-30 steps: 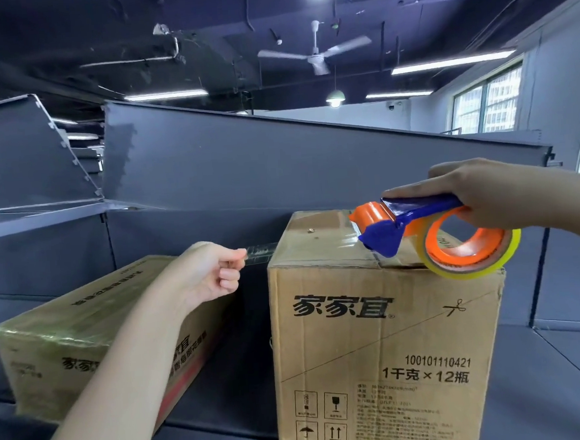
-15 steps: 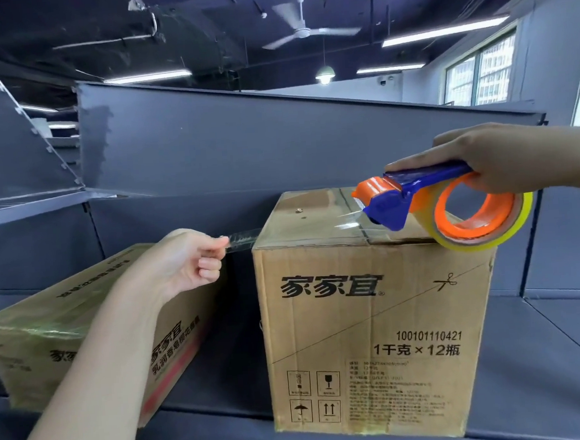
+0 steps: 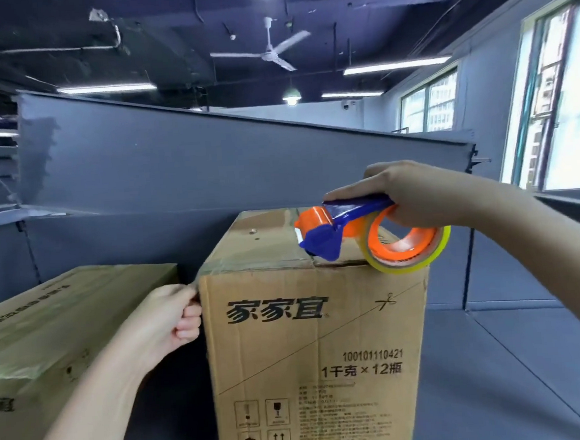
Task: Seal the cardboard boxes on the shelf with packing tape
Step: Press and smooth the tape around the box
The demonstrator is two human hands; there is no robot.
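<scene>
Tape dispenser (image 3: pixel 320 238) sits on top of upright cardboard box (image 3: pixel 318 355) on the shelf (image 3: pixel 497 360). Its long axis runs left-right, blue nose pointing left, and the tape roll (image 3: pixel 407 249) at right hangs over the box's front top edge. Right hand (image 3: pixel 414 197) is wrapped round the blue handle. Left hand (image 3: pixel 165 321) has fingers curled, pinching a faint clear tape strip (image 3: pixel 216 268) at the box's upper left corner. Second box (image 3: pixel 65 321) lies flat at left.

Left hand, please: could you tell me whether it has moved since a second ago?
Yes: the left hand has moved right and down, against the printed box's left edge.
</scene>
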